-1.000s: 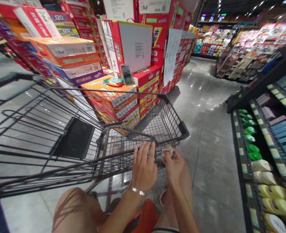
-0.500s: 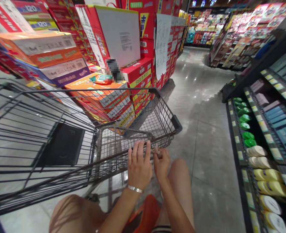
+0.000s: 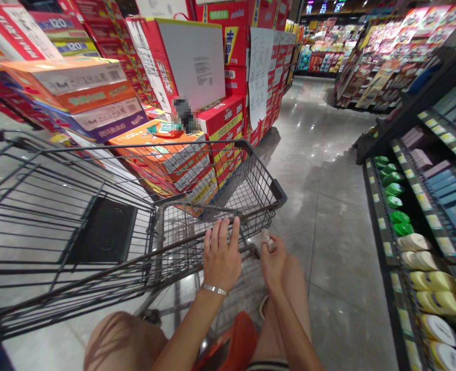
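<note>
My left hand (image 3: 222, 255), with a silver bracelet at its wrist, rests on the near rim of a dark wire shopping cart (image 3: 166, 245), its fingers stretched over the bars. Just right of the cart's corner, my right hand (image 3: 273, 260) pinches a small pale item (image 3: 265, 237) between thumb and fingers; the item is too blurred to name. A black panel (image 3: 100, 232) shows in the left part of the cart. Both of my knees are below the hands, with something orange-red (image 3: 235, 342) between them.
Stacked red boxes (image 3: 233, 118) and orange boxes (image 3: 84, 95) stand beyond the cart. At the right is a shelf (image 3: 390, 257) with green, cream and yellow packs. A grey floor aisle (image 3: 309, 134) runs between them.
My right hand has moved right, away from the cart's rim, with the small pale item in its fingers. My left hand stays on the rim. The view has shifted slightly.
</note>
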Demonstrator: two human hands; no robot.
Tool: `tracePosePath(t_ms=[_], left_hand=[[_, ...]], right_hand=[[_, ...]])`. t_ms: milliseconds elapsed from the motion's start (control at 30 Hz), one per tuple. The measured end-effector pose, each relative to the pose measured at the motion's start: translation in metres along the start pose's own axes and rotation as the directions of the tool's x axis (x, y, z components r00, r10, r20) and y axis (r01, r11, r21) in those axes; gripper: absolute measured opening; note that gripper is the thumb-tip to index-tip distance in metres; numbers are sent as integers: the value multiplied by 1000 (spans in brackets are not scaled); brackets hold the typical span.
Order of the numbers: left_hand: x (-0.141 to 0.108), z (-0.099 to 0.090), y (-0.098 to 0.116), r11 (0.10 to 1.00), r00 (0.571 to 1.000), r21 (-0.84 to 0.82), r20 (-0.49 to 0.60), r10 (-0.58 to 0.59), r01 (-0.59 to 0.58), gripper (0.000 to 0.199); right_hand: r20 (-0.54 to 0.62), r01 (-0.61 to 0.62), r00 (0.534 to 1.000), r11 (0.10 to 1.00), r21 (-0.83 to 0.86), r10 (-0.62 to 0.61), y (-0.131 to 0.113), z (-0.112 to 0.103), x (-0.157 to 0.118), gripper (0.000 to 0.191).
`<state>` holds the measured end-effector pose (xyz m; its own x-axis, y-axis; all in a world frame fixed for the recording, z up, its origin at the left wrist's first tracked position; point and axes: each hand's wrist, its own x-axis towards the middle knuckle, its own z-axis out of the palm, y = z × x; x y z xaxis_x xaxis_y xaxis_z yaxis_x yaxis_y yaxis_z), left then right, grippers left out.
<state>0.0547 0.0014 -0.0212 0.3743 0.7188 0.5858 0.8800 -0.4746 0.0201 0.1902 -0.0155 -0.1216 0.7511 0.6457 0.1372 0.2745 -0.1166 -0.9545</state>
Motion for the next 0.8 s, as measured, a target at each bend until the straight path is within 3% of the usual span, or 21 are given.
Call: tracePosePath(t_ms=[100, 267, 433, 633, 800], left_hand=[[0, -1, 2, 1000, 1000, 8, 14, -12, 11, 65], [2, -3, 3, 1000, 1000, -10, 15, -8, 8, 65], [3, -3, 5, 999, 999, -21, 21, -29, 29, 67], [3, -2, 6, 999, 999, -17, 27, -42, 42, 70], [3, -1, 6, 999, 998, -22, 43, -49, 50, 72]], right_hand=[[-32, 20, 999, 995, 98, -17, -26, 8, 9, 35], [-61, 81, 995, 991, 109, -75, -59, 29, 13, 23], [-52, 192, 980, 981, 16, -191, -49, 33, 12, 23], [22, 228, 974, 962, -152, -227, -27, 34, 15, 21], [102, 275, 962, 904, -329, -255, -28, 30, 16, 24]])
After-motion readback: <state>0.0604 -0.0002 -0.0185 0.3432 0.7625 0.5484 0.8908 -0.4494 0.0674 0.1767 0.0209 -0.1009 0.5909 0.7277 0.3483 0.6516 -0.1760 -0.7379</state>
